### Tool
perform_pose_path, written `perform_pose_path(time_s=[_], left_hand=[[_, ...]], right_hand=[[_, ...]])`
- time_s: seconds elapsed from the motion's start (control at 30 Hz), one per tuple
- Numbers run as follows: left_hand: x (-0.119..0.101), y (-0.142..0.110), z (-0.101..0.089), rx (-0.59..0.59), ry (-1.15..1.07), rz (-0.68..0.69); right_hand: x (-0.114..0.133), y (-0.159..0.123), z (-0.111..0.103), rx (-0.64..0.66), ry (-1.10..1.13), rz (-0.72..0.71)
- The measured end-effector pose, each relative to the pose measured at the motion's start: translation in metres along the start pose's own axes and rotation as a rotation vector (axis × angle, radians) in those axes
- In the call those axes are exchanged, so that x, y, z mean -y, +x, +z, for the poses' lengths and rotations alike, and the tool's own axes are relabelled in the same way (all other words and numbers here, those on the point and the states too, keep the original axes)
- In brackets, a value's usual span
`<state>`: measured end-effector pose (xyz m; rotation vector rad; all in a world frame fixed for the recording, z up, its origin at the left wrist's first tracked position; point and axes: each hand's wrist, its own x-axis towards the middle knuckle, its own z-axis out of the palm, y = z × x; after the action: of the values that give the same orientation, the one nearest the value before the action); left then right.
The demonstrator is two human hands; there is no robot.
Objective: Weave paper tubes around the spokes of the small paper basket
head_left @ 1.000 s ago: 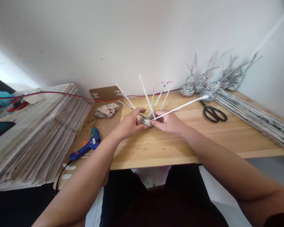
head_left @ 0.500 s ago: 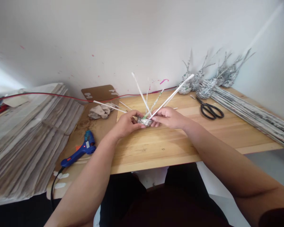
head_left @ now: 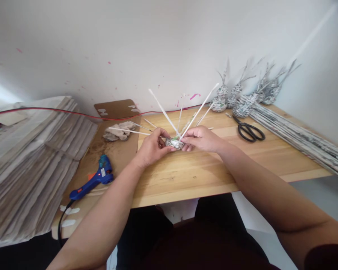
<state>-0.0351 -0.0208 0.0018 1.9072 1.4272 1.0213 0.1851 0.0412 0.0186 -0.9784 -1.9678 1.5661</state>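
Note:
Between my hands, low over the wooden table, is a small woven paper piece (head_left: 174, 143) made of rolled newspaper strips. Several paper sticks fan up and outward from it, among them a white paper stick (head_left: 163, 111) leaning left. My left hand (head_left: 154, 145) grips the woven piece from the left, with thumb in front and fingers behind. On the other side, my right hand (head_left: 198, 138) pinches the base of a long white paper stick (head_left: 200, 110) slanting up to the right, right against the weave. Its lower fingers are partly hidden.
Black scissors (head_left: 250, 131) lie to the right, beside a bundle of newspaper rods (head_left: 295, 138). Several woven paper pieces (head_left: 220, 99) stand by the wall. At left are a blue glue gun (head_left: 91, 182), a crumpled cloth (head_left: 119, 131) and a tall newspaper stack (head_left: 36, 165).
The stick in my right hand now stands steeper and apart from another stick behind it. The woven piece has turned slightly and the view has shifted a little.

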Motion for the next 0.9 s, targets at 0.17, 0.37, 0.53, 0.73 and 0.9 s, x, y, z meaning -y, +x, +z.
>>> perform_pose_path(time_s=[0.17, 0.37, 0.53, 0.73, 0.9], left_hand=[[-0.002, 0.0, 0.002, -0.029, 0.059, -0.015], [-0.002, 0.0, 0.002, -0.121, 0.234, 0.167], [-0.013, -0.004, 0.003, -0.304, 0.6, 0.424], [-0.019, -0.006, 0.005, -0.227, 0.768, 0.486], [-0.009, -0.002, 0.004, -0.178, 0.673, 0.533]], right_hand=[[0.003, -0.001, 0.001, -0.015, -0.185, -0.055], [0.001, -0.001, 0.004, -0.017, -0.215, -0.045], [-0.002, 0.0, 0.003, -0.005, -0.191, -0.045], [-0.003, -0.002, 0.004, 0.009, -0.25, -0.105], [-0.007, -0.002, 0.006, 0.043, -0.283, -0.198]])
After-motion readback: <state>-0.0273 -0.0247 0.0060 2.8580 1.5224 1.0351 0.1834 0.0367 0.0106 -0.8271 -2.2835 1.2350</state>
